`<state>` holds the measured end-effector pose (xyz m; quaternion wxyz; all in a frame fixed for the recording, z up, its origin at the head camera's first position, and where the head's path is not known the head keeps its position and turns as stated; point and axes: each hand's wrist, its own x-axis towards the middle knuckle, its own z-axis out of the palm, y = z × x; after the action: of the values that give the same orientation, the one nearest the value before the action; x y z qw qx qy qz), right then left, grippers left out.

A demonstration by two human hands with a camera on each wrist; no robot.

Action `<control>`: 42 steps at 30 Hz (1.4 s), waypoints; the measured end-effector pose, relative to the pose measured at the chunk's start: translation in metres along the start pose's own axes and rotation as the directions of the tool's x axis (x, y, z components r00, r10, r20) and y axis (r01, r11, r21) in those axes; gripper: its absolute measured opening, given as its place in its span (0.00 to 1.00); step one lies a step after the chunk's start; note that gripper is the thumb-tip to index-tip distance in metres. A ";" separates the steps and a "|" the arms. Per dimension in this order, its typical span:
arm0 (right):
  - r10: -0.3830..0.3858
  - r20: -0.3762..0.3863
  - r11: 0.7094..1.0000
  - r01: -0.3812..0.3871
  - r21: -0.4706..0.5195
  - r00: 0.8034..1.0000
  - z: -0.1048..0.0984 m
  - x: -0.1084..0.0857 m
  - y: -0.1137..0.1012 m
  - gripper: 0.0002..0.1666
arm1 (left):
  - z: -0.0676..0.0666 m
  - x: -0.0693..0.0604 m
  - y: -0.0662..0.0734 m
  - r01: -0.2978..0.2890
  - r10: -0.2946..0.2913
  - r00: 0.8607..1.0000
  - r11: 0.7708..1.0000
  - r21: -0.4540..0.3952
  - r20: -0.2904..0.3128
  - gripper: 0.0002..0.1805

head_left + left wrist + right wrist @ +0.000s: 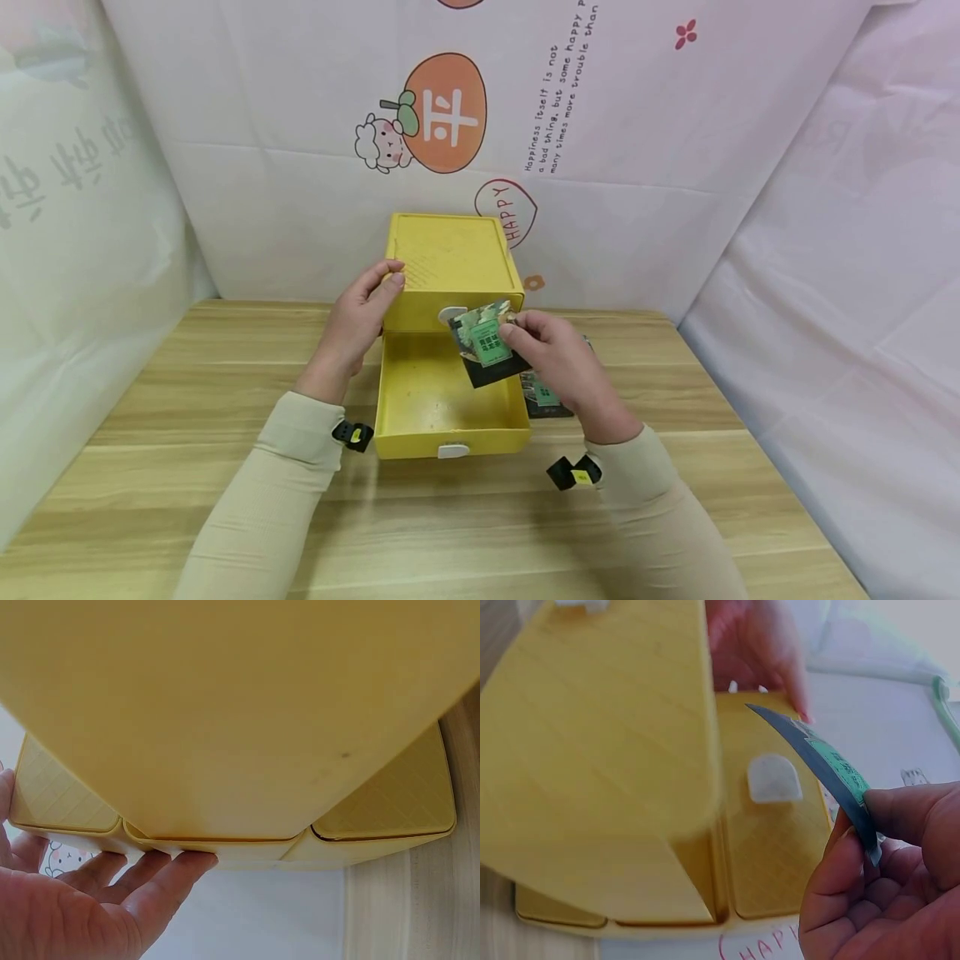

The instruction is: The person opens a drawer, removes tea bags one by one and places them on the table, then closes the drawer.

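Observation:
A yellow two-drawer box (457,250) stands on the table with its lower drawer (427,392) pulled out and its upper drawer closed. My left hand (352,325) rests on the box's left side, thumb at the top front edge. In the left wrist view, its fingers (161,889) lie nearly straight along the box's side wall. Above the right part of the lower drawer, my right hand (558,358) pinches a flat sachet (480,346) with a green label and dark back. In the right wrist view the sachet (829,769) bends slightly between thumb and fingers.
Another dark sachet with a green label (545,393) lies on the wooden table (262,350) right of the drawer, partly behind my right hand. White handles (453,451) mark the drawer fronts. A printed white cloth (300,192) hangs behind the box.

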<state>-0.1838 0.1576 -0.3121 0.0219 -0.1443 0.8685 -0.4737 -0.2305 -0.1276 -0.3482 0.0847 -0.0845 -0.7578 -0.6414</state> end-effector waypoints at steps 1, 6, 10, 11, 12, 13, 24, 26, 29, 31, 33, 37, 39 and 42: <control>0.008 0.000 1.000 -0.008 0.015 1.000 -0.003 0.000 0.001 0.20 | 0.000 0.000 0.000 -0.001 0.001 1.000 1.000 0.005 -0.001 0.29; 0.021 -0.012 0.997 -0.020 0.069 1.000 -0.016 -0.001 0.006 0.21 | 0.000 -0.001 0.001 -0.004 0.004 1.000 1.000 0.011 0.002 0.29; 0.030 -0.035 0.996 -0.027 0.090 0.999 -0.028 -0.002 0.011 0.21 | 0.000 -0.001 0.001 -0.010 0.010 1.000 1.000 0.013 0.003 0.29; 0.032 -0.043 0.996 -0.028 0.089 0.999 -0.031 -0.003 0.012 0.21 | 0.000 -0.001 0.001 -0.012 0.012 1.000 1.000 0.014 0.002 0.29; 0.036 -0.050 0.996 -0.032 0.086 0.998 -0.034 -0.003 0.013 0.22 | 0.000 -0.001 0.001 -0.012 0.012 1.000 1.000 0.014 0.001 0.29; 0.041 -0.056 0.996 -0.036 0.083 0.998 -0.037 -0.004 0.014 0.22 | 0.000 -0.001 0.001 -0.012 0.012 1.000 1.000 0.013 0.001 0.29; 0.086 -0.112 0.995 -0.080 0.055 0.990 -0.062 -0.005 0.040 0.23 | 0.000 -0.002 0.002 -0.010 0.010 1.000 1.000 0.016 0.003 0.29; 0.096 -0.115 0.994 -0.089 0.067 0.989 -0.065 -0.004 0.047 0.23 | 0.000 -0.002 0.003 -0.010 0.010 1.000 1.000 0.018 0.006 0.29; 0.111 -0.119 0.992 -0.103 0.069 0.987 -0.069 -0.001 0.059 0.23 | -0.001 -0.002 0.003 -0.005 0.005 1.000 1.000 0.016 0.007 0.29; 0.123 -0.123 0.991 -0.115 0.068 0.985 -0.071 0.000 0.066 0.24 | -0.001 -0.003 0.004 -0.004 0.003 1.000 1.000 0.020 0.008 0.30; 0.136 -0.120 0.989 -0.128 0.072 0.983 -0.074 0.001 0.074 0.24 | -0.001 -0.003 0.004 0.000 0.000 1.000 1.000 0.025 0.008 0.30; 0.178 -0.120 0.982 -0.169 0.078 0.977 -0.078 0.001 0.088 0.24 | 0.000 -0.003 0.004 0.001 -0.002 1.000 1.000 0.028 0.005 0.29; 0.196 -0.118 0.979 -0.188 0.076 0.973 -0.079 0.000 0.094 0.24 | 0.000 -0.003 0.004 0.003 -0.003 1.000 1.000 0.024 0.002 0.29; 0.208 -0.118 0.977 -0.201 0.071 0.971 -0.082 -0.001 0.102 0.22 | 0.000 -0.003 0.004 0.008 -0.008 1.000 1.000 0.019 0.000 0.29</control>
<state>-0.2210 0.2765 -0.3520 0.0202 -0.0234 0.8641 -0.5023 -0.2268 -0.1269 -0.3448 0.0827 -0.0807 -0.7642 -0.6346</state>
